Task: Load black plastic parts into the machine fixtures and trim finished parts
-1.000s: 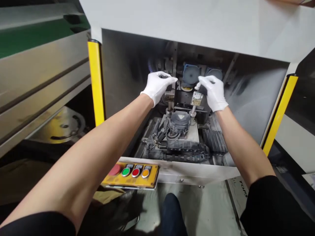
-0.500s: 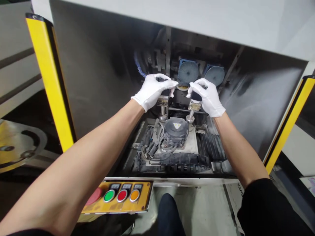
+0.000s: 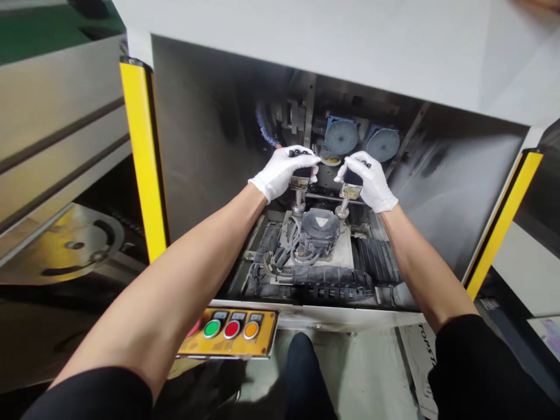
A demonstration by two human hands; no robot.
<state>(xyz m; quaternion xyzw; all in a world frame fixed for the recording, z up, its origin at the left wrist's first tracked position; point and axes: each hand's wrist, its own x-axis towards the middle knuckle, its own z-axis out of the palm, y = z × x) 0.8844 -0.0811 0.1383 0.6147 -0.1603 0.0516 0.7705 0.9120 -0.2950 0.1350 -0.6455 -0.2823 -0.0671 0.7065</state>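
My left hand (image 3: 280, 175), in a white glove, is closed around a dark flat part (image 3: 303, 172) with black rounded bits showing behind the fingers. That part sits at the top of the left fixture block (image 3: 299, 183), which stands on a metal post. My right hand (image 3: 375, 185), gloved too, curls around a similar dark flat part (image 3: 353, 177) at the right fixture block (image 3: 350, 192). The fingers hide much of both parts; whether they touch the blocks I cannot tell.
Two grey round discs (image 3: 341, 137) on blue mounts are behind the hands. Below lies a dark motor-like unit (image 3: 320, 228) with cables. Yellow posts (image 3: 140, 157) flank the opening; a button panel (image 3: 227, 335) is at the front left.
The view has shifted, so the machine appears further right on its left side. Both hands stay at the fixture blocks, and more black rounded bits show above the fingers.
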